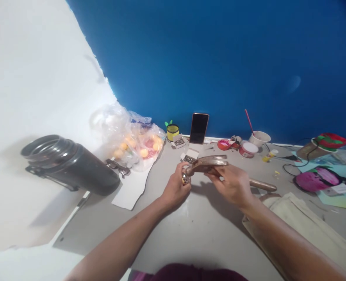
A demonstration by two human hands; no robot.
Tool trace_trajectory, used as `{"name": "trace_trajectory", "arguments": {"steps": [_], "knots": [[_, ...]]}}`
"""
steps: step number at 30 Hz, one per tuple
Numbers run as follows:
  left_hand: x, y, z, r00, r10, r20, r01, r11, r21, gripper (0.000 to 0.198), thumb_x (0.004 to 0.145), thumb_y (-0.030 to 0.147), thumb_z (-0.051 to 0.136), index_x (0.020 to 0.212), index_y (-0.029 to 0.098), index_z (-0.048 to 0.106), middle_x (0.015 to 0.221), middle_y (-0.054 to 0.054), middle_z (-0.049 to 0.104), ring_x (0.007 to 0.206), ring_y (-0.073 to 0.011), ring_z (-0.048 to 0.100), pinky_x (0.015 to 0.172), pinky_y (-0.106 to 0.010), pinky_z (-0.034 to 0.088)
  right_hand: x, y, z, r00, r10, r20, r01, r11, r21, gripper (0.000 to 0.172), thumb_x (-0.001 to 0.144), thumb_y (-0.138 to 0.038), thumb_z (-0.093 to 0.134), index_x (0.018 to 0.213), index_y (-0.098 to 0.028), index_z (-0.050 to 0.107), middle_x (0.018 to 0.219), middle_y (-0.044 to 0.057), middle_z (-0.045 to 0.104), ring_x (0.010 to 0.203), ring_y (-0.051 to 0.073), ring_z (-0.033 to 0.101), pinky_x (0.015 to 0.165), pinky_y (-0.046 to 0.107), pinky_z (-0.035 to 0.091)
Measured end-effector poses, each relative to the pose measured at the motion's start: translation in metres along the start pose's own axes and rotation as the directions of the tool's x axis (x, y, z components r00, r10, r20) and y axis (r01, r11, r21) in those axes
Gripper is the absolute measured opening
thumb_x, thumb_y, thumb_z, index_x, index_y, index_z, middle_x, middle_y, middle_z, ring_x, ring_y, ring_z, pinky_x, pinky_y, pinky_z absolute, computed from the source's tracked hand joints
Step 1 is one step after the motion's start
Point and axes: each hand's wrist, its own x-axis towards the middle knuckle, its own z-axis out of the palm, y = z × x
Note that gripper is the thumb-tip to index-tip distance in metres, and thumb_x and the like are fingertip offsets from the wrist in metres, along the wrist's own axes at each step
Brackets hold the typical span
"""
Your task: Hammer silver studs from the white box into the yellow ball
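A claw hammer [209, 164] is gripped in my right hand [234, 183] close under its head. Its handle extends to the right past my wrist. My left hand [177, 187] is closed at the hammer's striking face, thumb side up. A patterned shiny metal piece [186, 178] shows at its fingers; whether it is a worn ring or something held, I cannot tell. Just beyond the hammer head stands an open small box [189, 157] of little metal pieces. A second small box [179, 143] with similar pieces sits behind it.
A dark flask [82, 168] leans at left, near glasses [118, 167] and a clear plastic bag [132, 144]. A phone [199, 128] stands against the blue wall. At right are a white cup [259, 138], a glue stick [269, 155], a pink pouch [316, 179] and beige cloth [302, 226].
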Motion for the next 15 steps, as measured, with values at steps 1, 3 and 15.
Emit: {"name": "trace_trajectory", "arguments": {"steps": [1, 3, 15], "knots": [[-0.0001, -0.0009, 0.0002, 1.0, 0.007, 0.004, -0.007, 1.0, -0.009, 0.071, 0.073, 0.005, 0.056, 0.141, 0.025, 0.046, 0.097, -0.001, 0.068, 0.079, -0.0172, 0.061, 0.075, -0.028, 0.044, 0.0003, -0.0005, 0.0001, 1.0, -0.017, 0.019, 0.016, 1.0, 0.018, 0.021, 0.099, -0.033, 0.059, 0.092, -0.021, 0.075, 0.075, 0.005, 0.074, 0.068, 0.02, 0.066, 0.065, 0.03, 0.043], [-0.0001, -0.0021, 0.0004, 1.0, 0.017, 0.014, -0.017, 1.0, -0.01, 0.081, 0.072, 0.004, 0.056, 0.149, 0.024, 0.041, 0.102, -0.003, 0.07, 0.081, -0.0184, 0.063, 0.078, -0.028, 0.045, 0.0011, -0.0014, -0.0001, 0.999, -0.023, 0.031, 0.022, 0.999, 0.045, 0.018, 0.098, -0.032, 0.06, 0.091, -0.021, 0.074, 0.076, 0.004, 0.075, 0.068, 0.019, 0.066, 0.064, 0.029, 0.042], [-0.001, -0.0003, 0.0021, 0.999, -0.041, 0.011, 0.042, 0.991, -0.125, 0.1, 0.072, 0.005, 0.061, 0.163, 0.024, 0.025, 0.1, -0.004, 0.07, 0.08, -0.0174, 0.063, 0.078, -0.027, 0.047, 0.0009, -0.0033, -0.001, 1.0, 0.03, 0.002, -0.03, 0.999, 0.036, 0.02, 0.098, -0.033, 0.061, 0.088, -0.021, 0.073, 0.074, 0.004, 0.073, 0.069, 0.019, 0.065, 0.065, 0.029, 0.041]]}}
